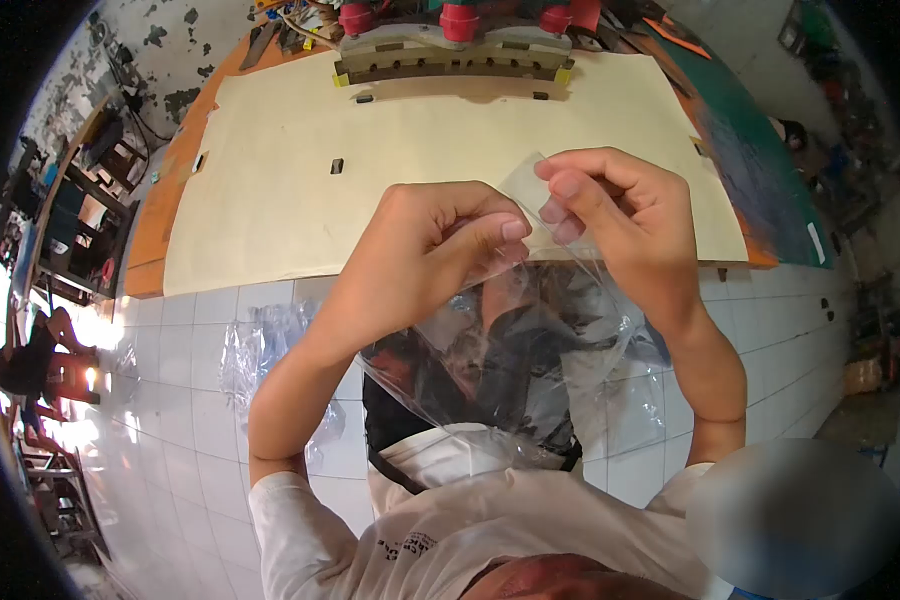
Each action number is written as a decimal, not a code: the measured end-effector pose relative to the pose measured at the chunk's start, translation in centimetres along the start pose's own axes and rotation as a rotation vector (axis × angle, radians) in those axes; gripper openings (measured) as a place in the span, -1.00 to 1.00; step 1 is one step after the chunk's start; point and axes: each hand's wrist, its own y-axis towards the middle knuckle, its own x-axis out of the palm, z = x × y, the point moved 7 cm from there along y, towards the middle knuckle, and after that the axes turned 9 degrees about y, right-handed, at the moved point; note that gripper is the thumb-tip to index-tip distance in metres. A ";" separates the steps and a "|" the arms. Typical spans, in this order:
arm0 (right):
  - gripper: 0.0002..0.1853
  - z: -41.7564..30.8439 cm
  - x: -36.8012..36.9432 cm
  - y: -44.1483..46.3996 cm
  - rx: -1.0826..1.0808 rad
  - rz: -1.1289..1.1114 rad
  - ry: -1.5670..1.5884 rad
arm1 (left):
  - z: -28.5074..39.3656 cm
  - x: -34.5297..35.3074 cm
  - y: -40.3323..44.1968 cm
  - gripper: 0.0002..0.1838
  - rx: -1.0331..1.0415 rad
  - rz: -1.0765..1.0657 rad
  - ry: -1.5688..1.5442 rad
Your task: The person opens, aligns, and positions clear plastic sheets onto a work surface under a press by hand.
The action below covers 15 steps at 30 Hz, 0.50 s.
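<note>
A thin, clear, colourless plastic sheet [555,345] is held up in front of the person's body, just off the near edge of the tabletop [160,225]. Its long axis is seen to run away from the person: a narrow flap is pointed up between the hands, toward the far side of the tabletop, while the wider, wrinkled part is hung down over the lap, toward the waist. Whether it is a bag or a single layer cannot be told, and its lower edge is hard to make out.

The sheet is pinched between thumb and bent fingers by the left hand [455,235]; its upper part is pinched in the same way by the right hand [610,205], set slightly higher. The two hands are held near each other but apart, with the fingers curled.

Beyond them, the orange-brown wooden tabletop is largely covered by a broad cream-coloured sheet [270,205], marked by a small dark rectangular piece or opening [337,166]. At the far edge, a long grey bar with yellow ends [455,66] is set below red rounded fittings [458,22]. A dark green surface [770,190] is seen at the right. Below, crumpled clear plastic [265,350] is seen by the left forearm, above white floor tiles [190,440].
</note>
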 end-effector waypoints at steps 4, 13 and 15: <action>-0.76 0.3 -0.6 -0.4 -0.013 -0.006 -0.029 | 0.1 -1.0 0.0 -0.77 -0.002 0.077 -0.085; -0.73 -0.5 -1.3 -0.7 -0.042 0.036 -0.074 | 1.7 -2.3 0.2 -0.79 0.064 0.055 0.032; -0.73 -0.7 -1.3 -0.8 -0.063 0.037 -0.085 | 2.0 -2.5 0.3 -0.79 0.079 0.048 0.032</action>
